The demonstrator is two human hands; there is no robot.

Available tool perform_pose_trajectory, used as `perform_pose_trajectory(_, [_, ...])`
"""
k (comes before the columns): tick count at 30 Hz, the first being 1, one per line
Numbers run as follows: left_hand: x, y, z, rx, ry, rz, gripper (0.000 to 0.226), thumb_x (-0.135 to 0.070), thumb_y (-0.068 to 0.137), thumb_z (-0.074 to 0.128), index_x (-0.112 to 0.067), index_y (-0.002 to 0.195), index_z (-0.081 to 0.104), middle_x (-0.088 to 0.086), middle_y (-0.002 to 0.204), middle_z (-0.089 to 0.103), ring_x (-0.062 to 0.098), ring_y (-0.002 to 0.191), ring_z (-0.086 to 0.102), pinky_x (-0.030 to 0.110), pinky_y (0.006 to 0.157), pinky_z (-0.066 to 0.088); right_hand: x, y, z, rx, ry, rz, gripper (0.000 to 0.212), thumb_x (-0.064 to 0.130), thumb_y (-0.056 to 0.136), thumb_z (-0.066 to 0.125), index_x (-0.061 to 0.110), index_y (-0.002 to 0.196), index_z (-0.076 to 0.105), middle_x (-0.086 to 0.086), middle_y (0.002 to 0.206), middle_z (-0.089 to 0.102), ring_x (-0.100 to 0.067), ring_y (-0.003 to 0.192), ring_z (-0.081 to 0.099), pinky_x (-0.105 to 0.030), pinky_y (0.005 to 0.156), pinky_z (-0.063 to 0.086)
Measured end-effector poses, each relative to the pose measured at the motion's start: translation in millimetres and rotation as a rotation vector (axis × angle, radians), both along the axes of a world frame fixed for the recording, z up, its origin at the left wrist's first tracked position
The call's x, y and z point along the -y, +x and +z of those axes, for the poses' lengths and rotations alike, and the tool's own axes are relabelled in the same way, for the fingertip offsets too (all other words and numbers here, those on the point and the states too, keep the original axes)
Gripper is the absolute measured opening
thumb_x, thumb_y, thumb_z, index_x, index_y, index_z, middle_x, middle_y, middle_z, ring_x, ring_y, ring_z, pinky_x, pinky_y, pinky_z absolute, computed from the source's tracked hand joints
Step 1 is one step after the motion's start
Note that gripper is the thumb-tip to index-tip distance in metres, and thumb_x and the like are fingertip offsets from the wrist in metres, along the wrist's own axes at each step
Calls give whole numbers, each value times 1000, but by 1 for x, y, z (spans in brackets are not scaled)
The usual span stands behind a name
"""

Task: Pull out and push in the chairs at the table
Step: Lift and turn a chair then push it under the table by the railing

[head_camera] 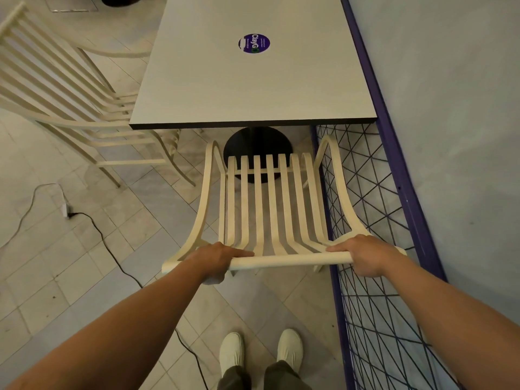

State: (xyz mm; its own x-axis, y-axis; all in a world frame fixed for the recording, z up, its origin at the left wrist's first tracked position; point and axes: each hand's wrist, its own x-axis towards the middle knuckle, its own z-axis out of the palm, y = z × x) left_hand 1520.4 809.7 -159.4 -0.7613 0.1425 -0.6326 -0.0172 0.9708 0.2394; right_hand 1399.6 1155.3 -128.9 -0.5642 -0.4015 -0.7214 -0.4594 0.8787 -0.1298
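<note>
Left hand (218,256): closed over the top rail of the cream slatted chair (270,204), near the rail's left end, fingers lying along the front of the rail and thumb tucked under.
Right hand (363,256): wrapped around the same rail at its right end, fingers curled over the top.
Chair between the hands: the back slats run from the rail away from the hands and down into the seat; the curved armrests rise on either side beyond the hands.
Seat front: it lies just short of the near edge of the grey table (253,80), above the table's black round base (257,147), and is not tucked under the tabletop.
Table: ahead of both hands, with a round purple sticker (254,43) on its top.
Second chair (64,88): ahead and left of the left hand, at the table's left side.
Purple wire fence (374,220): just beside the right hand, running along the chair's right side.
Cable (107,243): on the tiled floor, left of the left hand.
Shoes (260,353): two pale shoes below the hands.
</note>
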Motion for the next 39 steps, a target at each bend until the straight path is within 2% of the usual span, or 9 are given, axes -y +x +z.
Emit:
perform_pose_trajectory(3, [3,-7,0,5,-8,-3,86,-7,87,73,-54,148,34,-4,123,63,21,106,63,41,99,53,1,-6,-3,-10,-13,9,78,5,85,57,54,143,39,4,118,56,-14,92,54,-28,77,49])
perform_pose_trajectory(9, [14,-25,1,7,-27,-2,87,-5,88,71,-54,148,34,-4,121,63,19,103,63,41,98,53,9,-18,-6,-21,-37,8,76,7,84,58,55,140,41,4,116,60,-16,92,58,-31,78,52])
perform_pose_trajectory(19, [14,-28,7,21,-12,-12,86,-3,88,71,-51,150,34,-2,127,62,21,110,61,42,102,50,12,-16,-6,-13,-39,-11,76,5,86,57,53,142,40,4,119,59,-17,96,58,-32,83,53])
perform_pose_trajectory(25, [4,-24,10,11,11,-21,81,-3,90,69,-48,150,36,-1,130,61,22,113,60,40,103,48,1,-12,-10,15,-21,-28,78,4,86,58,53,143,37,4,121,58,-14,92,55,-25,73,46])
perform_pose_trajectory(32, [-6,-34,9,14,28,-25,81,-2,90,69,-45,151,37,0,135,59,24,119,57,43,107,45,-8,-26,-12,-5,-14,-28,80,4,84,61,55,141,40,5,119,58,-16,97,57,-30,83,52])
perform_pose_trajectory(39, [-7,-34,10,29,14,-8,82,-3,89,70,-45,151,37,-1,134,60,24,119,58,44,106,47,-9,-26,-12,-18,-19,-26,79,6,83,62,55,141,40,5,117,58,-16,97,57,-32,83,53])
